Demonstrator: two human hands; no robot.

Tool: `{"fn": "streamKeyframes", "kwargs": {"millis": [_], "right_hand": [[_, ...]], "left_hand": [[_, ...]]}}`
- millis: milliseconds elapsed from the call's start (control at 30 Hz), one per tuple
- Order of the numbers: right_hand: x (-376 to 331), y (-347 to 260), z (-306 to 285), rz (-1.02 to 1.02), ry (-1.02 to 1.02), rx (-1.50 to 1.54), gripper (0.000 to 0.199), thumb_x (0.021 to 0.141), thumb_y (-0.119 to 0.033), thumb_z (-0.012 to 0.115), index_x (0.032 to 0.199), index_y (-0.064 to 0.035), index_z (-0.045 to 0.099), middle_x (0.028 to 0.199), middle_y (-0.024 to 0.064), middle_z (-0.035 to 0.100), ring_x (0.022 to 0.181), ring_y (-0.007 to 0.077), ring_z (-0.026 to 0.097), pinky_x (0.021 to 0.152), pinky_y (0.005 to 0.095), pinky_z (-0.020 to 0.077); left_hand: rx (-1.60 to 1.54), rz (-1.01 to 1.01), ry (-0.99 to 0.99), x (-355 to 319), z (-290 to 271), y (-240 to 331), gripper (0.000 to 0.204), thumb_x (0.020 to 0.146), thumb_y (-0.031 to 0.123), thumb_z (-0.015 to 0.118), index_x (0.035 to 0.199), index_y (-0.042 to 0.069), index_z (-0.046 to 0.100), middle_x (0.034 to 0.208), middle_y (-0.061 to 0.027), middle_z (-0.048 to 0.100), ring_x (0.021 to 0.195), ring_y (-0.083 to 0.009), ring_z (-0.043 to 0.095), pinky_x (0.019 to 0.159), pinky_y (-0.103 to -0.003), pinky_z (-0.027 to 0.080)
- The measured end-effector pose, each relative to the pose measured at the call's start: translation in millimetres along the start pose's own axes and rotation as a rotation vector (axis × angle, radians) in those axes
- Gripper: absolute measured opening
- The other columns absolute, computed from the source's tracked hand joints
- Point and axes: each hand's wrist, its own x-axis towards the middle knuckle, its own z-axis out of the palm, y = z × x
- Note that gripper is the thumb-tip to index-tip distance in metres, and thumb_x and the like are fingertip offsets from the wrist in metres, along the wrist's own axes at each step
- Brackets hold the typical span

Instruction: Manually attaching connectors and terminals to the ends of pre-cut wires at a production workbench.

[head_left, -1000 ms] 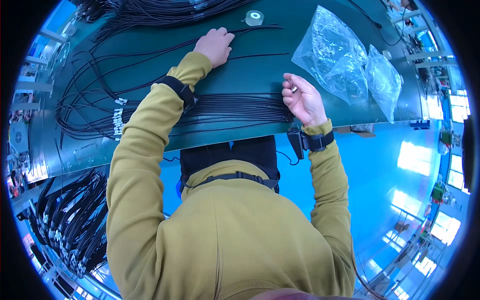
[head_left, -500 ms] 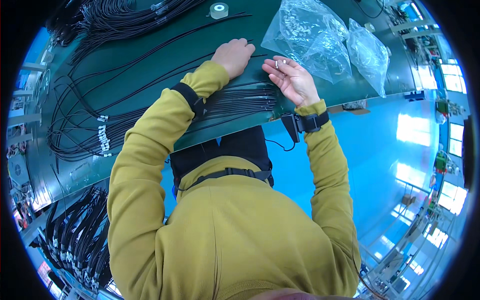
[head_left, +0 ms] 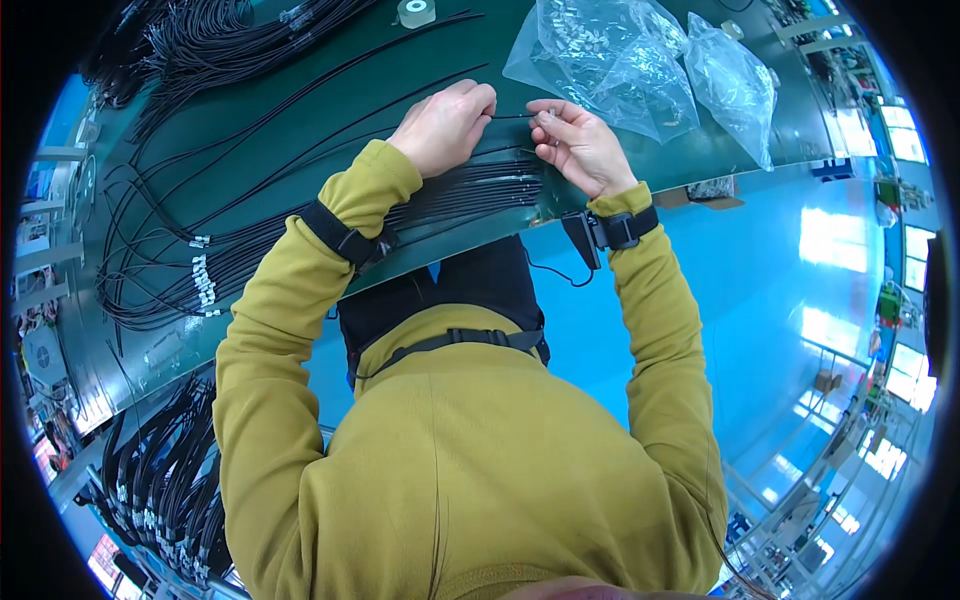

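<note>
My left hand (head_left: 445, 128) is closed round a thin black cable (head_left: 510, 116), whose end sticks out to the right past the fingers. At that end, the thumb and forefinger of my right hand (head_left: 580, 148) pinch together on a small silvery piece, mostly covered by the fingertips. The cable tip reaches these fingertips; whether it is inside the piece I cannot tell. Below both hands a row of black cables (head_left: 480, 190) lies side by side on the green table (head_left: 300, 120). White tags (head_left: 203, 280) sit on the looped part of these cables at the left.
A large clear plastic bag (head_left: 610, 70) with small pale pieces lies right of my hands, beside a smaller clear bag (head_left: 732, 95). A tape roll (head_left: 416, 12) and a thick cable bundle (head_left: 210, 60) are at the far side. More black cables (head_left: 150, 490) hang at lower left.
My right hand has turned from palm up, with small silvery pieces on its fingers, to a pinch at the cable end. My left hand has shifted left and now grips the cable.
</note>
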Motion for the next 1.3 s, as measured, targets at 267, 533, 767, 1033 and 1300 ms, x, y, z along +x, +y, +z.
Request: {"fn": "streamKeyframes", "kwargs": {"millis": [267,533,767,1033,1300], "right_hand": [[-7.4,-22.3,7.9,-0.023,-0.115,-0.639,0.018,0.094,-0.011,0.058,0.108,-0.0002,0.062,0.084,0.0002,0.059,0.07,0.0055,0.055,0.06,0.0185,0.0469],[4.9,-13.0,25.5,-0.03,-0.071,-0.232,0.021,0.093,-0.017,0.06,0.106,-0.0011,0.062,0.083,0.0011,0.062,0.071,0.0061,0.059,0.057,0.019,0.0481],[-1.9,-5.3,-1.8,-0.011,-0.231,0.221,0.025,0.096,-0.015,0.053,0.116,0.0014,0.057,0.089,0.0043,0.061,0.076,0.0095,0.059,0.062,0.0214,0.0491],[-15.0,0.2,9.2,-0.066,0.093,0.125,0.03,0.095,-0.009,0.051,0.122,0.0024,0.052,0.097,0.0094,0.063,0.084,0.0137,0.063,0.064,0.0218,0.0507],[-12.8,2.8,-1.2,-0.048,0.088,0.102,0.024,0.095,-0.008,0.051,0.115,0.0019,0.059,0.088,0.0033,0.06,0.065,0.0061,0.051,0.052,0.018,0.0391]], "left_hand": [[0.042,0.084,-0.101,-4.8,-5.3,4.7,0.007,0.085,0.002,0.056,0.092,0.002,0.052,0.087,-0.0152,0.055,0.082,-0.0359,0.056,0.07,-0.04,0.047],[-0.237,-0.065,0.04,-1.8,-4.7,18.3,0.019,0.082,0.011,0.065,0.099,0.003,0.061,0.08,-0.0128,0.06,0.074,-0.0281,0.06,0.066,-0.036,0.049],[-0.129,-0.059,0.172,2.4,0.9,15.0,0.011,0.083,0.014,0.066,0.091,0.006,0.067,0.077,-0.0111,0.062,0.072,-0.0266,0.062,0.065,-0.036,0.05],[-0.117,-0.043,0.175,-0.5,4.1,13.7,0.009,0.084,0.013,0.065,0.087,0.005,0.065,0.078,-0.0108,0.062,0.072,-0.0272,0.062,0.065,-0.036,0.05],[-0.104,-0.038,0.158,-2.6,5.5,13.5,0.008,0.084,0.013,0.065,0.088,0.005,0.065,0.078,-0.0101,0.061,0.071,-0.0268,0.062,0.064,-0.036,0.049]]}}
